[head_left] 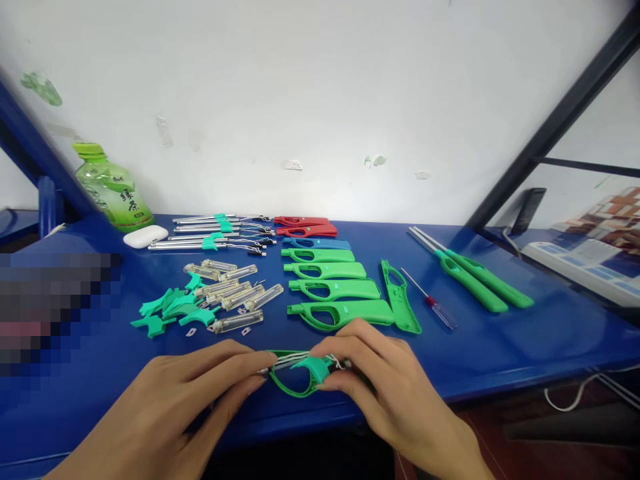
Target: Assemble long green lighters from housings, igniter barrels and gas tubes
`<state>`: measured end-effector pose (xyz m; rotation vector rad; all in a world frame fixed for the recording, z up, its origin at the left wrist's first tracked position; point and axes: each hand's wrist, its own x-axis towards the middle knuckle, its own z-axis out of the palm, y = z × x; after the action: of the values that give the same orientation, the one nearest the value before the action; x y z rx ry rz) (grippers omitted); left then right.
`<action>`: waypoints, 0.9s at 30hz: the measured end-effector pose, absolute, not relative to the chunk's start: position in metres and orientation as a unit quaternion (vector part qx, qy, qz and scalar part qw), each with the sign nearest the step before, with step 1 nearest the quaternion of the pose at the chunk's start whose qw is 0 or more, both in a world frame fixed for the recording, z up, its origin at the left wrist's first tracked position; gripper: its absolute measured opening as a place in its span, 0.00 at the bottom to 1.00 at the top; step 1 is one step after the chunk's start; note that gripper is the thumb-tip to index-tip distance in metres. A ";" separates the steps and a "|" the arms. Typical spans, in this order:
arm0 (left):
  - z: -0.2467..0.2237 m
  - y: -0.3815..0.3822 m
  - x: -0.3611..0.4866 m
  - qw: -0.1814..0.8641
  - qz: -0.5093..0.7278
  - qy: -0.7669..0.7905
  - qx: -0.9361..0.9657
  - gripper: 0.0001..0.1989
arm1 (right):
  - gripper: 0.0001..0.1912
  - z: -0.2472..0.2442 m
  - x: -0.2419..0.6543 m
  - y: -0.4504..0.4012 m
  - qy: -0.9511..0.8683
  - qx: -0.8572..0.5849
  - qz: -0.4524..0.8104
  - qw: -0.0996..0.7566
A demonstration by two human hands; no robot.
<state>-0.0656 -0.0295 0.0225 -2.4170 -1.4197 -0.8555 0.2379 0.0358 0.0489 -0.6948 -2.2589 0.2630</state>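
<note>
Close to the table's front edge, both hands hold a green lighter casing half (293, 392), its looped guard showing between them. My left hand (200, 387) pinches the left end, where metal rods or wires run into it. With thumb and fingers, my right hand (375, 373) grips a teal trigger piece (316, 368) at the casing's loop. Thin white wires (336, 363) stick out beside those fingers. The casing's handle end is hidden behind my right hand. Just beyond my hands lies a row of lighter casings (345, 313), mostly green.
Teal triggers (175, 303), clear fuel tanks (240, 321) and metal lighter rods (195, 245) lie at left. A green tea bottle (117, 193) and white case (145, 236) stand behind. Rightward are a loose casing half (400, 300), a screwdriver (435, 307) and two assembled lighters (480, 280).
</note>
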 end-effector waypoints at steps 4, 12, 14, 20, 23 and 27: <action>0.039 -0.025 -0.065 0.129 -0.268 -0.439 -0.848 0.15 | 0.17 0.048 0.238 0.036 -0.881 -0.271 0.098 0.375; 0.048 -0.019 -0.061 0.130 -0.265 -0.421 -0.858 0.14 | 0.19 0.049 0.237 0.036 -0.882 -0.274 0.105 0.369; 0.045 -0.019 -0.063 0.116 -0.261 -0.424 -0.859 0.14 | 0.19 0.048 0.238 0.036 -0.882 -0.274 0.104 0.368; 0.037 -0.011 -0.067 0.090 -0.263 -0.412 -0.868 0.14 | 0.16 0.045 0.239 0.036 -0.879 -0.285 0.098 0.369; 0.036 -0.008 -0.063 0.099 -0.278 -0.427 -0.855 0.14 | 0.16 0.043 0.239 0.037 -0.880 -0.286 0.090 0.370; 0.038 -0.007 -0.056 0.113 -0.291 -0.434 -0.845 0.15 | 0.16 0.043 0.239 0.036 -0.880 -0.287 0.067 0.373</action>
<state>-0.0557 -0.0065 0.0383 -2.4803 -1.2724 -0.8531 0.2393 0.0361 0.0434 -0.7347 -2.2539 0.1717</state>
